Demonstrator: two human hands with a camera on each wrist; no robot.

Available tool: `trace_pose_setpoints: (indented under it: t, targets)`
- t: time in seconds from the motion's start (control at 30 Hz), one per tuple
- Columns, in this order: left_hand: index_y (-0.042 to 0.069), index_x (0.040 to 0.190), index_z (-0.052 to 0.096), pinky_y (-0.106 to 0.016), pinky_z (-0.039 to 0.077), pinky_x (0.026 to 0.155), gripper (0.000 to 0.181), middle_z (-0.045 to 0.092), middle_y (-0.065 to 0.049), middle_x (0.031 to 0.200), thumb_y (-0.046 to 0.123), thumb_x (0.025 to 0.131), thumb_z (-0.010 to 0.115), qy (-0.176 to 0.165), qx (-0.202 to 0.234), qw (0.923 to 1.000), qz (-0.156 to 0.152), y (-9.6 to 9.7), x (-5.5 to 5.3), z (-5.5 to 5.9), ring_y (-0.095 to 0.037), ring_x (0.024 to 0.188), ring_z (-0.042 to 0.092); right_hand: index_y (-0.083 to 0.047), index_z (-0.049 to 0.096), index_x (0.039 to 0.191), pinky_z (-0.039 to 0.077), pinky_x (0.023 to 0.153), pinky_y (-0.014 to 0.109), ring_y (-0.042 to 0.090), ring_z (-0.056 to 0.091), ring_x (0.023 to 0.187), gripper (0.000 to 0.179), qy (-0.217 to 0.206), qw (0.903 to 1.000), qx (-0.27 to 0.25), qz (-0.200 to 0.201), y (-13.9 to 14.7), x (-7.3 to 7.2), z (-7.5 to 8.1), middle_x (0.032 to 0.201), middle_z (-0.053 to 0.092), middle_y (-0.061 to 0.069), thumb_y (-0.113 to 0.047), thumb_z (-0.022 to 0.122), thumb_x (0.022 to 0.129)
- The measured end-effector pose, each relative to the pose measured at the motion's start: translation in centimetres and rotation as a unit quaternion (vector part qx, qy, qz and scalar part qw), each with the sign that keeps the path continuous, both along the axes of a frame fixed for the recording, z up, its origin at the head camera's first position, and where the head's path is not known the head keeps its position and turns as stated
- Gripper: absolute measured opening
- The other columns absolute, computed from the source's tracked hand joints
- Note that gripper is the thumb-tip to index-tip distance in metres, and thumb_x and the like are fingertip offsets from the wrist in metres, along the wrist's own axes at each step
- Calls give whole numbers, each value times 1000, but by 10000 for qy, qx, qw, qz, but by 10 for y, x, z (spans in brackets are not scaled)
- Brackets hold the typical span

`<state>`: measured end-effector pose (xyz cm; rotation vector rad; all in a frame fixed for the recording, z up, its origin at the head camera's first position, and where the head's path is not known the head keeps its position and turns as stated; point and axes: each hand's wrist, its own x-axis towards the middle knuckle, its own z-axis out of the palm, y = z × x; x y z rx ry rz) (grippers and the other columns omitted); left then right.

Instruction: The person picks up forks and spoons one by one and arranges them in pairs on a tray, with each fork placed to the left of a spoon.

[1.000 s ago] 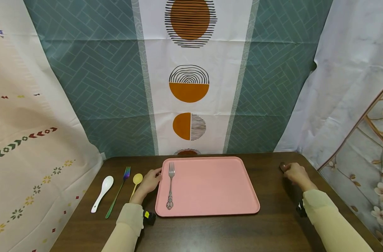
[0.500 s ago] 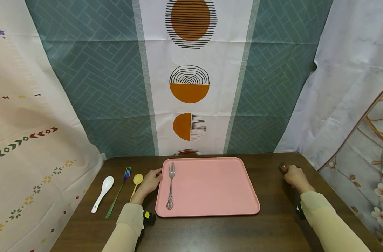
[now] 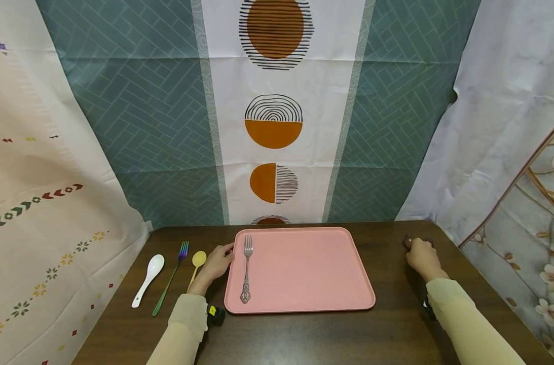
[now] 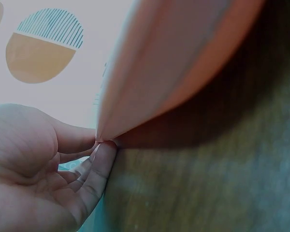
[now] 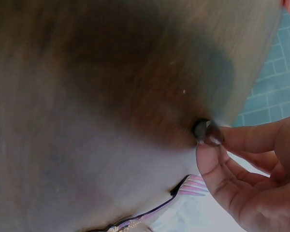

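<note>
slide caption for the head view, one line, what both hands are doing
Left hand pinches the edge of a pink tray bearing a silver fork; right hand holds a dark brown object.

A shallow, rectangular pink tray with rounded corners and a raised rim (image 3: 304, 268) is laid flat on the brown wooden table (image 3: 322, 337), its left edge pinched by the left hand (image 3: 218, 262). An ornate silver metal fork (image 3: 247, 268) is carried along its left side, tines pointed away. A glossy dark brown object with a rounded end (image 3: 407, 241) is pinched by the right hand (image 3: 423, 258), mostly hidden, well apart from the tray.
</note>
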<state>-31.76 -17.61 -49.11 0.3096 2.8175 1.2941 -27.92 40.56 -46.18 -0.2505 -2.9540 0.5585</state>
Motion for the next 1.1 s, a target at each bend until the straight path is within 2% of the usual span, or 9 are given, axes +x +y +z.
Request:
trace_pose_setpoints:
  t: [0.17, 0.43, 0.67, 1.1]
  targets:
    - [-11, 148, 49, -45, 45, 87, 45, 57, -21, 117, 5, 106, 50, -130, 44, 9999, 66, 0, 0, 2, -33, 104, 54, 23, 60, 101, 49, 77, 70, 67, 60, 89, 27, -25, 10000, -3, 3, -2, 0, 0, 101, 59, 49, 2, 52, 86]
    - [-11, 148, 49, -49, 45, 91, 45, 58, -22, 119, 5, 105, 49, -99, -8, 9999, 72, -2, 0, 1, -35, 107, 53, 23, 59, 98, 49, 77, 70, 67, 60, 87, 26, 121, 9999, 80, 39, -4, 0, -4, 99, 59, 49, 1, 54, 85]
    - [-11, 147, 50, -51, 45, 93, 45, 59, -22, 120, 5, 105, 49, -65, -7, 10000, 67, -1, -2, -3, -35, 107, 53, 25, 59, 104, 48, 80, 69, 66, 59, 90, 31, 5, 9999, -26, 127, 3, 1, -4, 100, 58, 50, 2, 53, 85]
    - [-11, 147, 50, -51, 45, 94, 44, 59, -22, 117, 3, 105, 50, -21, 4, 9999, 145, 1, -1, -1, -35, 107, 53, 21, 63, 107, 47, 82, 70, 66, 59, 92, 32, 56, 9996, 40, 273, 4, 2, -2, 102, 58, 51, 3, 51, 84]
